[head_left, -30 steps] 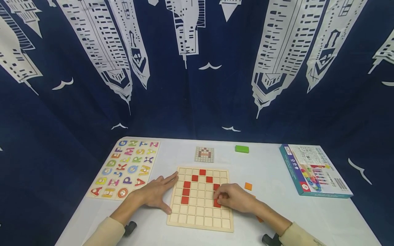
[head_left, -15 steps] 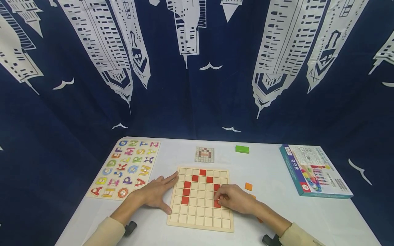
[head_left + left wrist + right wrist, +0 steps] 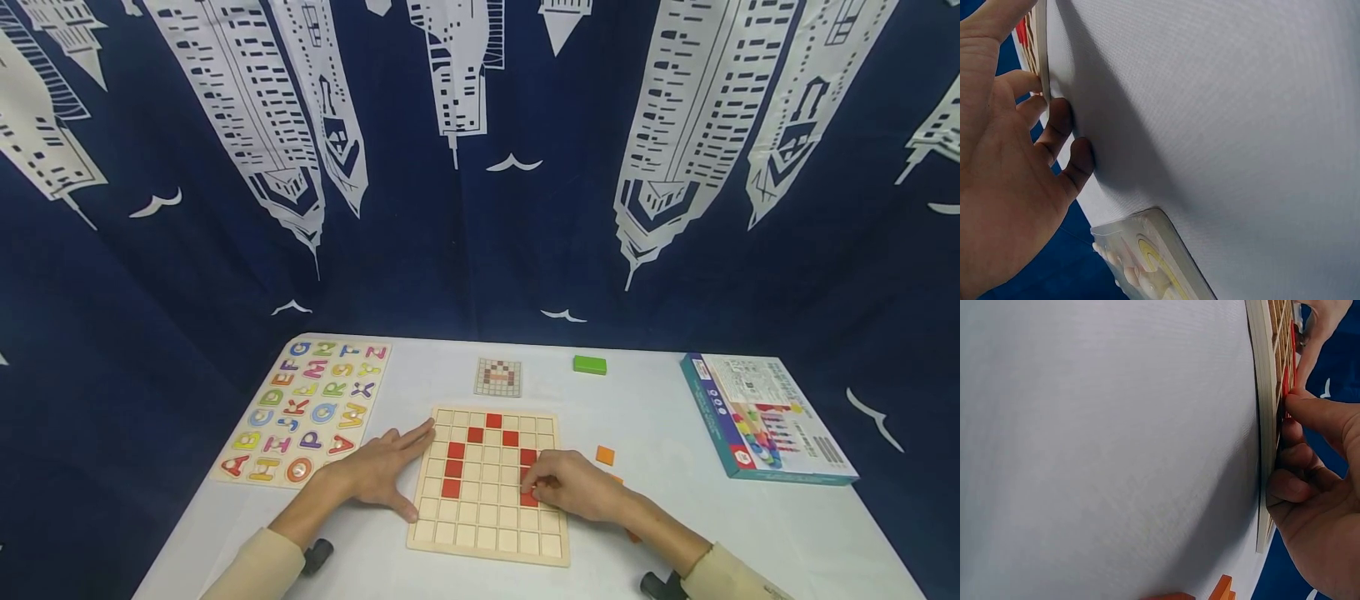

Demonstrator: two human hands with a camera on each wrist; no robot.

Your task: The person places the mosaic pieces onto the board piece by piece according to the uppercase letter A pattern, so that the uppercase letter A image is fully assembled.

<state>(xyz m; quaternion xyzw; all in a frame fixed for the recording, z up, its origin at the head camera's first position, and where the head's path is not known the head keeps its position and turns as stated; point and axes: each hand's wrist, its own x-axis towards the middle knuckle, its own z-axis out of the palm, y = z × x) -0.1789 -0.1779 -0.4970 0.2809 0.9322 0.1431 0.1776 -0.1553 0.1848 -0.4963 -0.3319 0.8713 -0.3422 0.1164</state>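
A wooden grid board lies on the table, with several red square tiles set in its cells in an arch shape. My left hand rests with fingers spread against the board's left edge, thumb near the lower corner. Over the right side of the board, my right hand has curled fingers, and its thumb and fingertips pinch a red tile at the low end of the right column. The right wrist view shows the thumb touching that red tile; the fingers partly hide it and the tile above.
Orange tiles lie right of the board, some partly under the right forearm. Behind stand a small pattern card and a green block. A letter puzzle board lies left; a flat box lies right.
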